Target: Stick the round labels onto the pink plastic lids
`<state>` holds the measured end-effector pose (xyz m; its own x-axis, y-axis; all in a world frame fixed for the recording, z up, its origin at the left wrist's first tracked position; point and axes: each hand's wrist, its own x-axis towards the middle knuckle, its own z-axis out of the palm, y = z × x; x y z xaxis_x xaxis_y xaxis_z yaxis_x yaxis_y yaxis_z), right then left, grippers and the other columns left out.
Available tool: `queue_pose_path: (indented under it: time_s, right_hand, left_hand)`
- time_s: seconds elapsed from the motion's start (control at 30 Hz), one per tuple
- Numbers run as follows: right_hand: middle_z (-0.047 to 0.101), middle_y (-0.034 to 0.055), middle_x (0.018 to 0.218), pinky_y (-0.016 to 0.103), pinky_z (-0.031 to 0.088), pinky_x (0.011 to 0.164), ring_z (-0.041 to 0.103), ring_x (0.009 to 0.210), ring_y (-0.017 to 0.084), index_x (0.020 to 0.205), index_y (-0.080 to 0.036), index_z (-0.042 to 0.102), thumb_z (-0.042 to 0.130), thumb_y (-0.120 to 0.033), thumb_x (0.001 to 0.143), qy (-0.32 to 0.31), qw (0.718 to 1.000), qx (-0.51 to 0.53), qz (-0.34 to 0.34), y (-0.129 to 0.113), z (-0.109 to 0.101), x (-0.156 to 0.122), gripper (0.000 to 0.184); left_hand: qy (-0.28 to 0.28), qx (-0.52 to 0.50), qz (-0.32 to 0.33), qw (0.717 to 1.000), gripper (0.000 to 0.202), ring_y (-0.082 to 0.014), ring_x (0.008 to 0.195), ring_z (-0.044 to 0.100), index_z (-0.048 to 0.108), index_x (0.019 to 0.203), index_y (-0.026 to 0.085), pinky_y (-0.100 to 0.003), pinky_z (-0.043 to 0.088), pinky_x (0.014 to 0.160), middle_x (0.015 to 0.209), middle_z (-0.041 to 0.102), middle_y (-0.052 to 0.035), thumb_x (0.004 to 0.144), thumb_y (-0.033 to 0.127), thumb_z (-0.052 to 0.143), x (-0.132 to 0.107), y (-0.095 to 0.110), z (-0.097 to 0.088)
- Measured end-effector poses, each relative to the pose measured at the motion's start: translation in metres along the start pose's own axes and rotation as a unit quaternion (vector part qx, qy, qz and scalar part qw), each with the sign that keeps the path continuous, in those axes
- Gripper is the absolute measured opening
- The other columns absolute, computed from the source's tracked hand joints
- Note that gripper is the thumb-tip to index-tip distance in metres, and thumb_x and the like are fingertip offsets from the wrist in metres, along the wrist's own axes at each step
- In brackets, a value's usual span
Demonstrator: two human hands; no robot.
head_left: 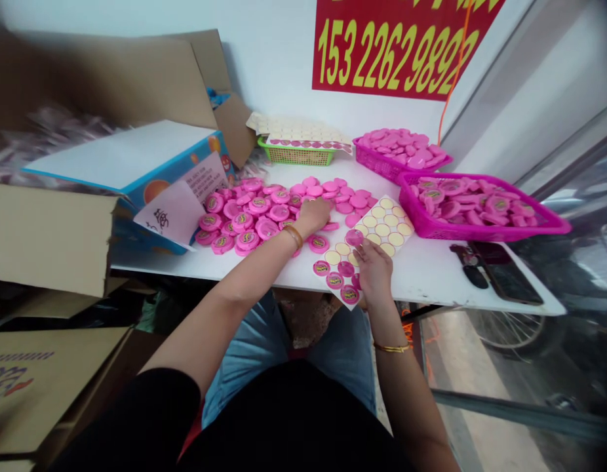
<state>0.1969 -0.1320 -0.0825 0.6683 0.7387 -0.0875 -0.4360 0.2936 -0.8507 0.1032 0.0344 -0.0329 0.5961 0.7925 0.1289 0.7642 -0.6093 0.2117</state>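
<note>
The left hand (313, 217) lies palm-down and loose on a heap of pink discs (254, 215) — the right hand (375, 272), fingers curled, touches a disc (354, 237) on a sticker sheet (386, 226), whether gripping it I cannot tell — all on a white table (431, 282).

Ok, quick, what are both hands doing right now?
Left hand: palm down on pink discs, grip unclear.
Right hand: fingertips on a pink disc, grip unclear.

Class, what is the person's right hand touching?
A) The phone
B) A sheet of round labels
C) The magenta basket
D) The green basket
B: the right hand lies directly on the sheet of round labels, at its lower part.
</note>
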Motion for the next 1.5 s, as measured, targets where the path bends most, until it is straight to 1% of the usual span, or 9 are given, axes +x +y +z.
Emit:
queue_pose_path:
  time_s: [0.23, 0.37, 0.43, 0.53, 0.6, 0.67, 0.97, 1.23, 1.5]
  right_hand:
    - [0.067, -0.0046, 0.069, 0.025, 0.052, 0.072, 0.063, 0.067, 0.009, 0.072, -0.019, 0.065, 0.079, -0.025, 0.055, -0.008, 0.998, 0.042, 0.047, -0.008, 0.007, -0.002, 0.022]
    - [0.068, -0.0037, 0.072, 0.030, 0.053, 0.073, 0.064, 0.068, 0.011, 0.073, -0.021, 0.063, 0.078, -0.029, 0.059, -0.056, 0.997, 0.041, 0.038, -0.014, 0.009, -0.001, 0.021]
    - [0.069, -0.0026, 0.073, 0.032, 0.054, 0.073, 0.064, 0.069, 0.012, 0.074, -0.022, 0.063, 0.076, -0.031, 0.062, -0.071, 0.997, 0.032, 0.022, -0.017, 0.011, -0.001, 0.020]
    - [0.068, -0.0013, 0.072, 0.033, 0.055, 0.071, 0.063, 0.067, 0.013, 0.073, -0.022, 0.063, 0.076, -0.034, 0.063, -0.083, 0.996, 0.024, 0.003, -0.020, 0.019, -0.003, 0.021]
    - [0.067, -0.0015, 0.070, 0.033, 0.055, 0.069, 0.062, 0.065, 0.013, 0.071, -0.021, 0.063, 0.077, -0.036, 0.063, -0.087, 0.996, 0.033, 0.001, -0.022, 0.025, -0.007, 0.022]
    - [0.066, -0.0022, 0.068, 0.032, 0.055, 0.069, 0.062, 0.063, 0.012, 0.072, -0.022, 0.062, 0.076, -0.036, 0.064, -0.101, 0.994, 0.035, -0.006, -0.023, 0.030, -0.010, 0.021]
    - [0.063, -0.0054, 0.065, 0.027, 0.052, 0.063, 0.058, 0.058, 0.009, 0.071, -0.022, 0.064, 0.079, -0.029, 0.060, -0.086, 0.995, 0.044, 0.007, -0.027, 0.045, -0.026, 0.020]
    - [0.069, -0.0034, 0.073, 0.026, 0.050, 0.067, 0.063, 0.071, 0.011, 0.070, -0.021, 0.066, 0.081, -0.029, 0.058, -0.066, 0.997, 0.044, 0.000, -0.021, 0.058, -0.040, 0.021]
    - [0.072, -0.0021, 0.080, 0.029, 0.053, 0.079, 0.066, 0.079, 0.012, 0.070, -0.021, 0.068, 0.079, -0.025, 0.061, -0.095, 0.992, 0.080, 0.020, -0.020, 0.065, -0.050, 0.015]
  left_hand:
    - [-0.029, -0.034, 0.011, 0.999, 0.029, -0.0328, 0.105, 0.058, 0.070, 0.097, 0.014, -0.052, 0.035, 0.099, 0.109, 0.065, -0.0176, 0.068, 0.015, 0.068, 0.011, -0.005, -0.001]
    - [0.077, -0.245, 0.022, 0.966, 0.040, -0.0269, 0.105, 0.058, 0.064, 0.116, 0.016, -0.044, 0.042, 0.096, 0.115, 0.062, -0.0149, 0.077, 0.024, 0.061, -0.007, -0.010, -0.012]
    - [0.091, -0.496, 0.009, 0.863, 0.042, -0.0225, 0.098, 0.062, 0.059, 0.123, 0.016, -0.040, 0.048, 0.090, 0.110, 0.064, -0.0126, 0.083, 0.031, 0.057, -0.025, -0.011, -0.017]
    - [-0.017, -0.745, -0.012, 0.667, 0.044, -0.0193, 0.089, 0.065, 0.057, 0.123, 0.021, -0.037, 0.053, 0.082, 0.105, 0.065, -0.0110, 0.088, 0.046, 0.052, -0.057, -0.010, -0.022]
    - [-0.054, -0.804, -0.020, 0.592, 0.041, -0.0188, 0.090, 0.066, 0.057, 0.119, 0.022, -0.035, 0.055, 0.080, 0.106, 0.066, -0.0093, 0.087, 0.048, 0.054, -0.076, -0.008, -0.023]
    - [-0.065, -0.826, -0.020, 0.559, 0.036, -0.0190, 0.096, 0.066, 0.057, 0.118, 0.024, -0.036, 0.055, 0.084, 0.111, 0.065, -0.0072, 0.086, 0.042, 0.057, -0.091, -0.006, -0.022]
    - [-0.068, -0.868, -0.005, 0.491, 0.033, -0.0260, 0.122, 0.055, 0.059, 0.115, 0.015, -0.041, 0.047, 0.101, 0.118, 0.064, -0.0137, 0.087, 0.032, 0.053, -0.112, -0.012, -0.005]
    - [-0.032, -0.847, 0.043, 0.528, 0.050, -0.0260, 0.122, 0.055, 0.056, 0.124, 0.022, -0.043, 0.048, 0.100, 0.128, 0.060, -0.0103, 0.076, 0.027, 0.069, -0.127, -0.002, -0.012]
    - [-0.026, -0.868, 0.067, 0.491, 0.057, -0.0261, 0.125, 0.054, 0.056, 0.128, 0.020, -0.039, 0.046, 0.102, 0.131, 0.059, -0.0115, 0.074, 0.023, 0.073, -0.133, 0.006, -0.012]
